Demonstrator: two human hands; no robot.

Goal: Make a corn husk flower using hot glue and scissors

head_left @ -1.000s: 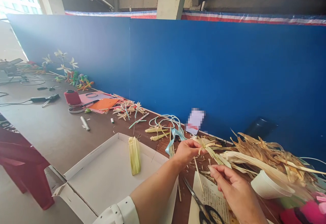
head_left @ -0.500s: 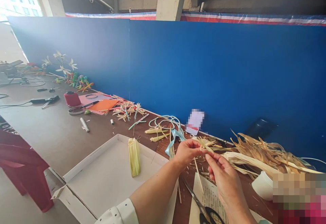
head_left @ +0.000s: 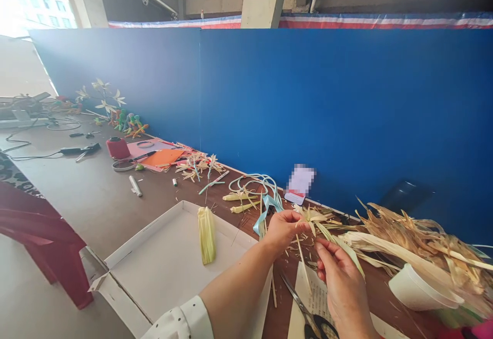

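My left hand (head_left: 283, 228) is closed in a pinch on a small straw flower (head_left: 313, 217) made of pale dried leaf strips, with a thin stick hanging below it. My right hand (head_left: 341, 282) sits just below and right of it, fingers pinched on a long pale leaf strip (head_left: 342, 249) that runs from the flower. Both hands hover above the brown table (head_left: 96, 200), near its far edge by the blue board.
A heap of dried husks (head_left: 416, 236) and a white cup (head_left: 418, 287) lie to the right. Scissors (head_left: 304, 311) rest on printed paper below my hands. A white cardboard tray (head_left: 162, 267) holds a yellow-green husk bundle (head_left: 207, 233). Ribbons, craft scraps, a red spool and paper flowers spread along the table's left.
My right hand rose to the flower, then drew slightly down and right with a leaf strip pinched. The camera shifted a little. My left hand kept its hold.
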